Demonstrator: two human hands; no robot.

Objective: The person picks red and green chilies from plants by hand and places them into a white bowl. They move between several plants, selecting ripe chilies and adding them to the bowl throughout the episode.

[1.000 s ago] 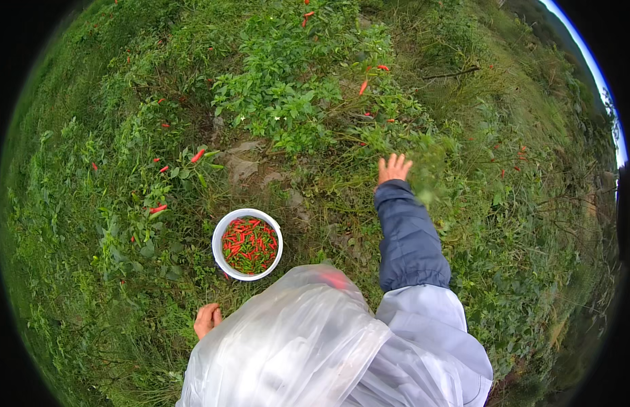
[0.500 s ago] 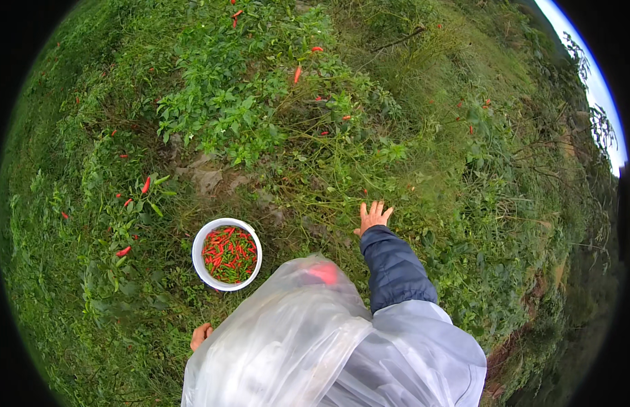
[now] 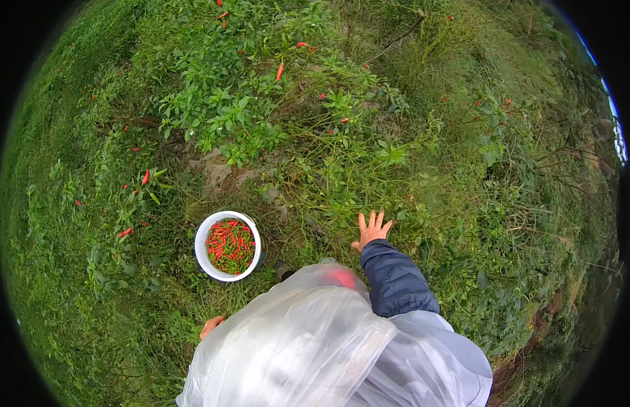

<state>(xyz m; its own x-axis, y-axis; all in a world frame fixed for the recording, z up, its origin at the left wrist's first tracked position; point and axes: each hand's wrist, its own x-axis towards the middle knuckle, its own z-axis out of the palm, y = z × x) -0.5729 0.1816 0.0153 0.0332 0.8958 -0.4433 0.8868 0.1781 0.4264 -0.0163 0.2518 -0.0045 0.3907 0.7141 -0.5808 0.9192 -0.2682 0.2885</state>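
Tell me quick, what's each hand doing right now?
Left hand: can't tell, it's partly hidden by the plastic cover.
Right hand: open, spread wide, holding nothing I can see.

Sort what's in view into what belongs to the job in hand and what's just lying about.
Likely part of the job:
right hand, spread open, by the plants
left hand, partly hidden
white bucket
red and green chillies in it
red chillies on the plants

Likely just there:
bare branch
pale ground patch
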